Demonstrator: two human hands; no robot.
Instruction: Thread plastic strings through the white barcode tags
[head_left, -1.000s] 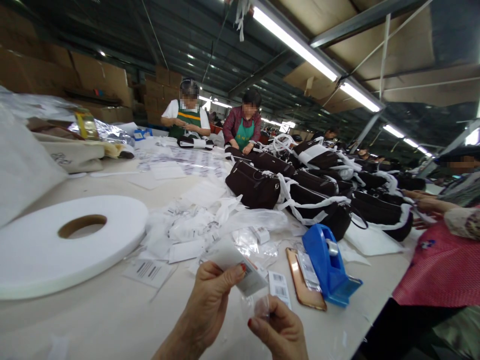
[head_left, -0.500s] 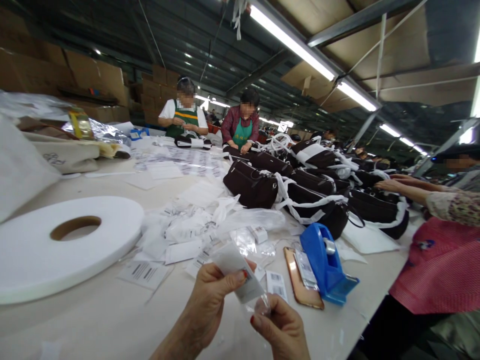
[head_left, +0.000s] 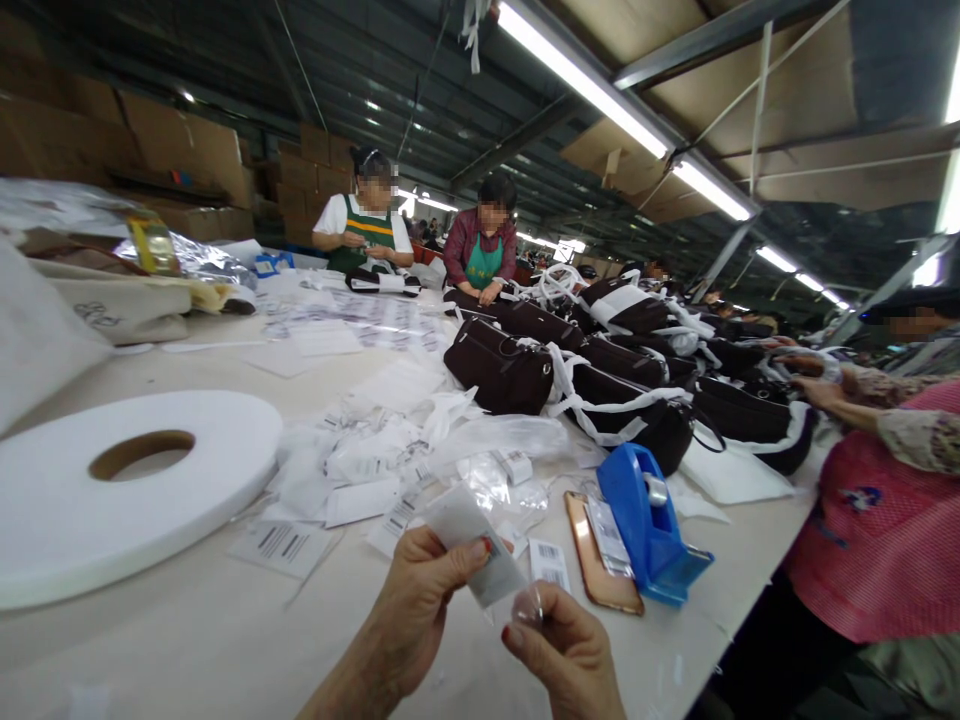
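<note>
My left hand pinches a white paper tag inside a small clear plastic sleeve, thumb on top. My right hand grips the lower end of the clear sleeve between thumb and fingers. Both hands hover low over the white table, close to me. Just beyond them lie a barcode label, a gold phone and a blue tape dispenser.
A big white tape roll lies at the left. Loose tags and plastic bags litter the middle. Dark brown handbags fill the right side. A person in a pink apron works at the right; two people stand at the far end.
My hands keep the tag and sleeve, shifting only slightly. The person at the right has moved an arm over the handbags. The view has drifted a little.
</note>
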